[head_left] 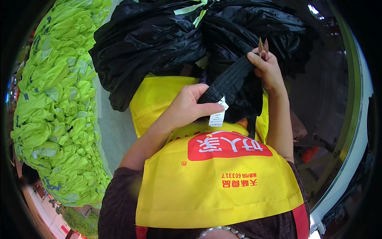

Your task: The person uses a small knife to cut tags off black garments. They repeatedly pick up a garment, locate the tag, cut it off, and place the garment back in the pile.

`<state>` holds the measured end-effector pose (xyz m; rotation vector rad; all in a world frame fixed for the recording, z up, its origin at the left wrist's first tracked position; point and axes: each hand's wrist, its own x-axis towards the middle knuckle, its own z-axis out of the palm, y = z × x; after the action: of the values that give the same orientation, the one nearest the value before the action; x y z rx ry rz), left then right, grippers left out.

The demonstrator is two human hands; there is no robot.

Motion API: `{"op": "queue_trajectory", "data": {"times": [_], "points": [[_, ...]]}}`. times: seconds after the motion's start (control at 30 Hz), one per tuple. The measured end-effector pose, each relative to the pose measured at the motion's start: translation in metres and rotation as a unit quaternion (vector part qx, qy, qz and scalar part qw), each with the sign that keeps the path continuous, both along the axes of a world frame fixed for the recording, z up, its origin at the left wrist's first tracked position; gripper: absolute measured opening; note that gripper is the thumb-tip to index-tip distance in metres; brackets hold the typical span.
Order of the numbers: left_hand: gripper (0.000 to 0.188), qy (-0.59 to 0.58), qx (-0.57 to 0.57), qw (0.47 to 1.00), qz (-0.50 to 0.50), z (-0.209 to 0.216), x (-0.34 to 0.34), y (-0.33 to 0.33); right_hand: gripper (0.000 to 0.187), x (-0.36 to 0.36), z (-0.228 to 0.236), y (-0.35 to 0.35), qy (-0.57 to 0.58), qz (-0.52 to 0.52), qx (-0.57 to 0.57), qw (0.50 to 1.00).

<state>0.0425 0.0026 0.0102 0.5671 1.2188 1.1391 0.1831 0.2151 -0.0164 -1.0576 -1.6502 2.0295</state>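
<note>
The left hand (pixel 189 105) is closed on the lower end of a ribbed black elastic band (pixel 229 79), thumb laid along its edge, and a white care label (pixel 217 118) hangs just below that thumb. Above and to the right, the right hand (pixel 268 69) pinches the band's other end while also gripping thread snips (pixel 260 44), whose two pointed blades rise past the fingers with tips apart. The step in hand looks like spreading the band between both hands with the snips at the ready; the next move would call for steady cloth and blade tips clear of the fingers. Beyond the hands lie heaped black garments (pixel 155 44); toward the wearer is a yellow apron (pixel 223 195), and well left of the left hand, a pile of lime-green garments (pixel 59 119). The right palm hides the snips' handles, the left fingertips are behind the band, and the black folds blur together, so the garment's outline cannot be made out.
</note>
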Motion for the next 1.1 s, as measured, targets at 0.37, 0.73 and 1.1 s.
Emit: {"op": "queue_trajectory", "data": {"times": [0.37,0.73,1.1], "points": [[0.019,0.649,0.155,0.722,0.182,-0.005,-0.033,-0.001,0.018,0.024,0.013,-0.025,0.027,0.168,0.314,0.934],[0.033,0.681,0.279,0.640,0.219,-0.027,-0.041,-0.027,0.027,0.042,0.004,-0.078,0.102,0.140,0.574,0.800],[0.031,0.678,0.252,0.681,0.113,0.017,-0.017,-0.025,0.026,0.037,0.008,-0.078,0.092,0.076,0.558,0.821]]}}
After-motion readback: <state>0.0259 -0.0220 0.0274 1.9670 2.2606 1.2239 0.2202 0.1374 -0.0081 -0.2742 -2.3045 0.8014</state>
